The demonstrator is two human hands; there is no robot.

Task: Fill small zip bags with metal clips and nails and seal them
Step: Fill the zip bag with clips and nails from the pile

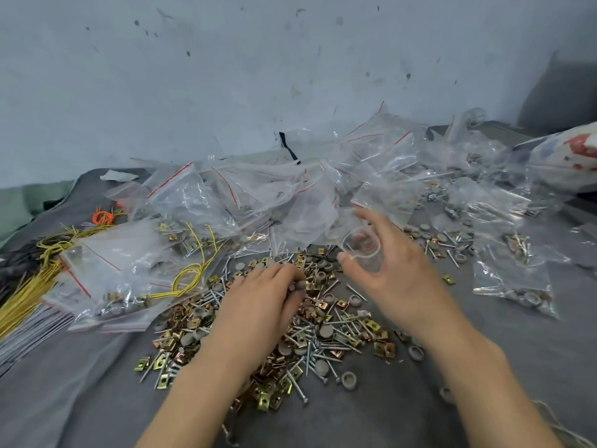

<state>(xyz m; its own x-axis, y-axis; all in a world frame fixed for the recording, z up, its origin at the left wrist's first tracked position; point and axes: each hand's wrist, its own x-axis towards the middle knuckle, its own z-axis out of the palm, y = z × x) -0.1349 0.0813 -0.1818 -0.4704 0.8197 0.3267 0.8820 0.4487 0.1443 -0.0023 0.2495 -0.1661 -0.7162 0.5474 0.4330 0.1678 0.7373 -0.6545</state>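
Zip bag (363,253), right fingers (371,221) pinching it

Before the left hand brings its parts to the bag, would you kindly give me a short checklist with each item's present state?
1. Bag held: right hand pinches the small zip bag. Ok.
2. Bag mouth open: its rim stands open in a ring. Ok.
3. Parts picked: left hand grips grey caps on the loose pile. Ok.
4. Clip and nail also in that grip: hidden by fingers. Cannot tell.
5. Left hand at the bag mouth: it is down on the pile, apart from the bag. Not ok.
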